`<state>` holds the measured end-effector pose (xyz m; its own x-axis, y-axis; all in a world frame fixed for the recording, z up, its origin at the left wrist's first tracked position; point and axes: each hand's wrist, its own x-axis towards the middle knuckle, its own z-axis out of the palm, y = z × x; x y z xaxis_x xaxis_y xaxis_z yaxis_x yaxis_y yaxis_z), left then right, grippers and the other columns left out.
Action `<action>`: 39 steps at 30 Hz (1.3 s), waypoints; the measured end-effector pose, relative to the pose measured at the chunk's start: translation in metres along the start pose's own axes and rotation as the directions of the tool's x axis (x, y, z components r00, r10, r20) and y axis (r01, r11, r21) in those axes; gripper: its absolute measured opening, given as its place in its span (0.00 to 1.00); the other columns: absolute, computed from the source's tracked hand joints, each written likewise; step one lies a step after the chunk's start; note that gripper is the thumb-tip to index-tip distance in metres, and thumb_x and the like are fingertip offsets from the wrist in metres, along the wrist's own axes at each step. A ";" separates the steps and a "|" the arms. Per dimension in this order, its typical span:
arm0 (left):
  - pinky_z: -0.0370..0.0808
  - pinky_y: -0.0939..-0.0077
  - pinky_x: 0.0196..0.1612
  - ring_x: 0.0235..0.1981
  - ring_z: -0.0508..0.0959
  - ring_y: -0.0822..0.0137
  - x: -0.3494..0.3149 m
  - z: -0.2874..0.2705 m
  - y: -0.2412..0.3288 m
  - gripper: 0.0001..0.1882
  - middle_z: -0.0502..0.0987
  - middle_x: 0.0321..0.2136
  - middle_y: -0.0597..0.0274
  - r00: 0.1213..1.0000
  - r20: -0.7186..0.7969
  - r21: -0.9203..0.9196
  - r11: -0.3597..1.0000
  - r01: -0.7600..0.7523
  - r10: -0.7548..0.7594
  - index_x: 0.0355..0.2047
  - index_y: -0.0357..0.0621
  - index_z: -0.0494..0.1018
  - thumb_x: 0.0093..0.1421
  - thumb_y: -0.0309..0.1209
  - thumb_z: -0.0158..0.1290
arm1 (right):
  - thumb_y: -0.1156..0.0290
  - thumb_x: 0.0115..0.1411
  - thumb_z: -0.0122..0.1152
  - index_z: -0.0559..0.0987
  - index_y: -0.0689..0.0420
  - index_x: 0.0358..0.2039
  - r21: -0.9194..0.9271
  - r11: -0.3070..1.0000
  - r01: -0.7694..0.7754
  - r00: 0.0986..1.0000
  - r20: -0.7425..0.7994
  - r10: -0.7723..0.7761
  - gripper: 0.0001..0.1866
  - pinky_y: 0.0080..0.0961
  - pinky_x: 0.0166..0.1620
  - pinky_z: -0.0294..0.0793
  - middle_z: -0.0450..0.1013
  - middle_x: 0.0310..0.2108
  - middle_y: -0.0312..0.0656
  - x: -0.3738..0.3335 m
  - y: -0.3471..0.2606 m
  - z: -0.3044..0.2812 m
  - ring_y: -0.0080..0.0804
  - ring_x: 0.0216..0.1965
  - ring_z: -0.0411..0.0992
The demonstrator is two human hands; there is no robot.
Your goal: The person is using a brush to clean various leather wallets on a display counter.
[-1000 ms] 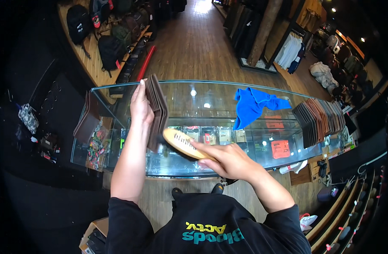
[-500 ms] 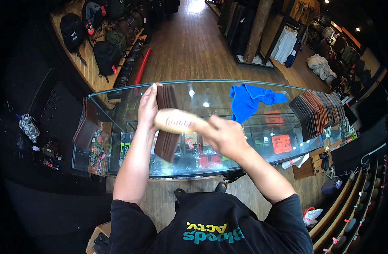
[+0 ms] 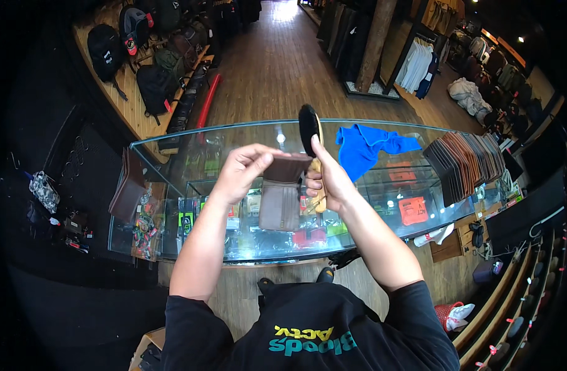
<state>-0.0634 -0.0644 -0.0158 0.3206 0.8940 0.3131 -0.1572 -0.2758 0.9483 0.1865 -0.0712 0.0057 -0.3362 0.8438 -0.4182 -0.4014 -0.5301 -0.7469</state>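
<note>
A brown leather wallet (image 3: 279, 201) hangs unfolded above the glass display counter (image 3: 234, 250), its inner side toward me. My left hand (image 3: 243, 170) pinches its upper left edge between thumb and fingers. In my right hand (image 3: 330, 182) is a wooden-handled brush (image 3: 309, 130), held upright with its black bristles turned left. Fingers of that hand sit close to the wallet's upper right edge; whether they touch it I cannot tell. A blue cloth (image 3: 370, 145) lies crumpled on the counter's far right part.
A row of wallets (image 3: 463, 167) in black, brown and grey stands on the counter's right end. Another brown wallet (image 3: 128, 185) stands at the left end. Orange packages (image 3: 412, 211) show beneath the glass. Backpacks (image 3: 156, 89) hang at the far left.
The wallet has gone from folded and side-on to opened out, and has shifted right. My right hand has drawn the brush away from it and turned the brush upright.
</note>
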 end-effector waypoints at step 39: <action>0.85 0.75 0.46 0.45 0.86 0.75 0.004 -0.007 0.007 0.18 0.89 0.47 0.61 0.982 -0.179 0.016 0.998 0.056 -0.052 0.64 0.36 0.79 0.80 0.32 0.58 | 0.62 0.63 0.78 0.79 0.36 0.73 -0.789 -0.384 0.480 0.452 0.598 -0.662 0.37 0.38 0.37 0.83 0.86 0.40 0.43 -0.060 -0.053 -0.006 0.45 0.35 0.85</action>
<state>-0.0699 -0.0603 -0.0087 0.1557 0.9559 0.2491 -0.1238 -0.2313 0.9650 0.2332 -0.0934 0.0678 -0.3959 0.6828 0.6141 0.6648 0.6744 -0.3213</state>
